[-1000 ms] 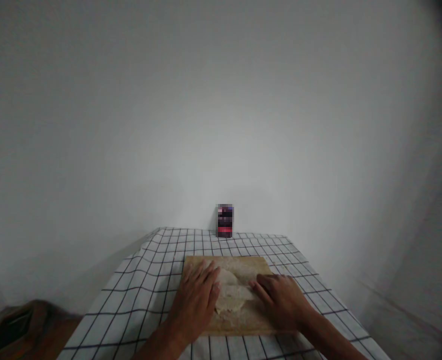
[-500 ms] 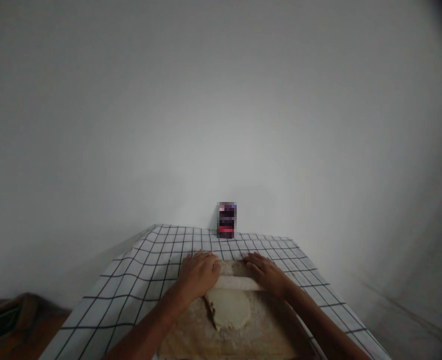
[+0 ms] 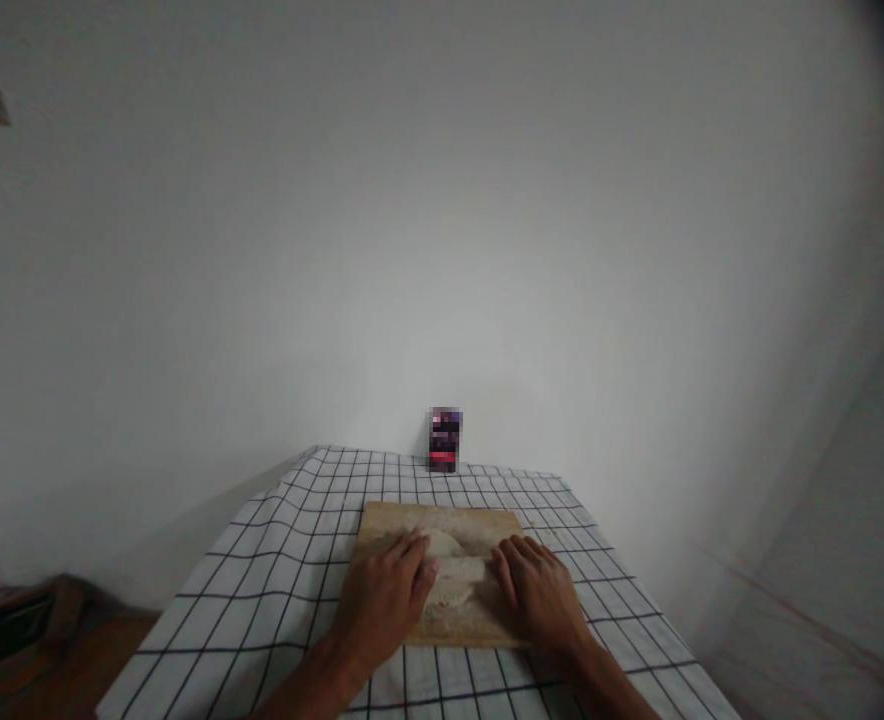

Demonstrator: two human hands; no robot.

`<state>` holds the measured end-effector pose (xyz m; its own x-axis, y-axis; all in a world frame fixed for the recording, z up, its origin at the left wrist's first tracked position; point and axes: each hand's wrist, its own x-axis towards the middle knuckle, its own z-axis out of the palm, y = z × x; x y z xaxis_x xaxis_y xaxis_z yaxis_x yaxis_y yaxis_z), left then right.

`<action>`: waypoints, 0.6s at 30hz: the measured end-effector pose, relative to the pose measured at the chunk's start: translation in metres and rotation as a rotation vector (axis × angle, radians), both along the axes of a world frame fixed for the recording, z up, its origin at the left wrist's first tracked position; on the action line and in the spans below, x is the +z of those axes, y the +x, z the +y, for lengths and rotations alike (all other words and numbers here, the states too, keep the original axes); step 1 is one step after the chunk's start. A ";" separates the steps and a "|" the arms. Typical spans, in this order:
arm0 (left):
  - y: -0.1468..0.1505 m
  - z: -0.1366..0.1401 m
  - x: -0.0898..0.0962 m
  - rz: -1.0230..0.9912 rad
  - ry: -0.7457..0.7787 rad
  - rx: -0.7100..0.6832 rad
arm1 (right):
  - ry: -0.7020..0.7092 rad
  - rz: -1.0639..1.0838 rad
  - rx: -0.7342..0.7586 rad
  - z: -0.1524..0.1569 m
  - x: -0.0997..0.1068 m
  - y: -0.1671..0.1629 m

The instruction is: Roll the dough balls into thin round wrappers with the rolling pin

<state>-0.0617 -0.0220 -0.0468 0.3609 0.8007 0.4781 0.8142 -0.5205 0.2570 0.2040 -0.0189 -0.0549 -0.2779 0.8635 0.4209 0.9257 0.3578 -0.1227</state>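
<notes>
Both your hands lie over the rolling pin [image 3: 464,569], your left hand [image 3: 386,590] at its left end and your right hand [image 3: 539,585] at its right. Your fingers reach forward over the pin and bend a little; I cannot tell whether either hand closes around it, since your 2 hands hide its ends. The middle of the pin shows between them, running crosswise over the dough [image 3: 442,543].

The dough is a thin pale sheet near the middle of the wooden board [image 3: 397,515], showing on 2 sides of the pin: a rounded part toward the board's far edge, a rougher margin toward its near edge. A floury band of board lies between the dough and that far edge.

Around the board you have the checked cloth [image 3: 262,570] of the table. On your left, a wide stretch runs out to the table's left edge; on your right, the strip beyond your hand is narrower. Ahead, several rows of squares separate the board's far edge from 1 dark packet [image 3: 444,440], blurred, standing upright at the table's far edge, just before the wall [image 3: 442,250]. The table's near corners fall outside your view.
</notes>
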 end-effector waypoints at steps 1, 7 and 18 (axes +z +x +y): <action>-0.002 -0.004 0.002 -0.012 -0.022 -0.007 | -0.028 -0.028 -0.010 -0.003 0.005 -0.004; -0.015 -0.023 0.007 -0.022 0.044 -0.051 | -0.214 -0.101 -0.063 -0.012 0.022 -0.027; -0.003 0.026 0.055 0.136 -0.261 0.196 | -0.202 0.032 0.022 0.033 0.032 -0.031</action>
